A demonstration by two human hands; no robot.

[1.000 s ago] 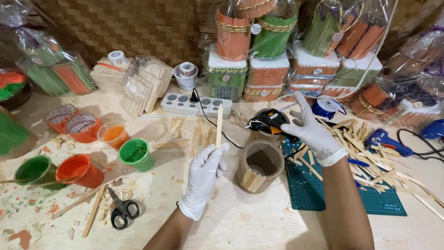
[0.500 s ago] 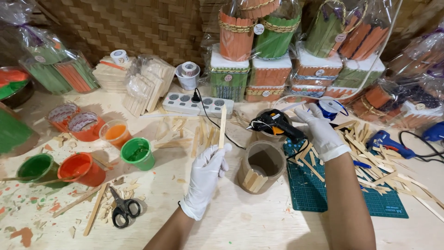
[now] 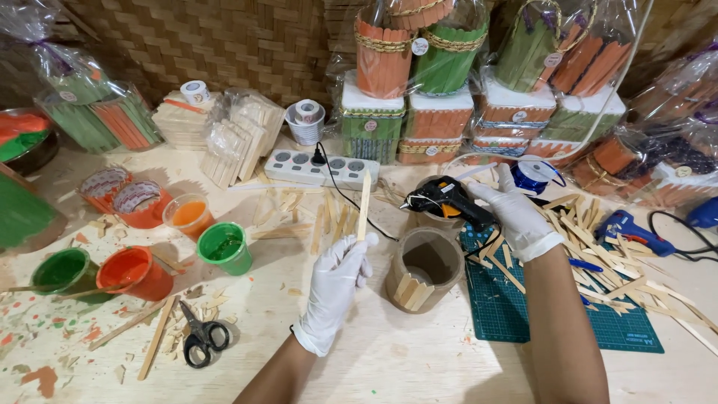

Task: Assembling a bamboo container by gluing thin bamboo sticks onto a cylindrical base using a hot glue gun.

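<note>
One pale wooden worktable (image 3: 419, 366) under everything. One dark green cutting mat (image 3: 546, 314) at my right, strewn with loose sticks. One brown cardboard cylinder (image 3: 425, 268) stands between my hands, a few sticks glued on its side. Two paint cups, green (image 3: 224, 247) and orange (image 3: 188, 215), left of centre. One pair of black scissors (image 3: 200, 338) near the front edge. My right hand (image 3: 516, 213), white-gloved, is clamped on one black glue gun (image 3: 447, 200). My left hand (image 3: 336, 280), gloved, pinches one plain wooden stick (image 3: 364, 203) upright.
</note>
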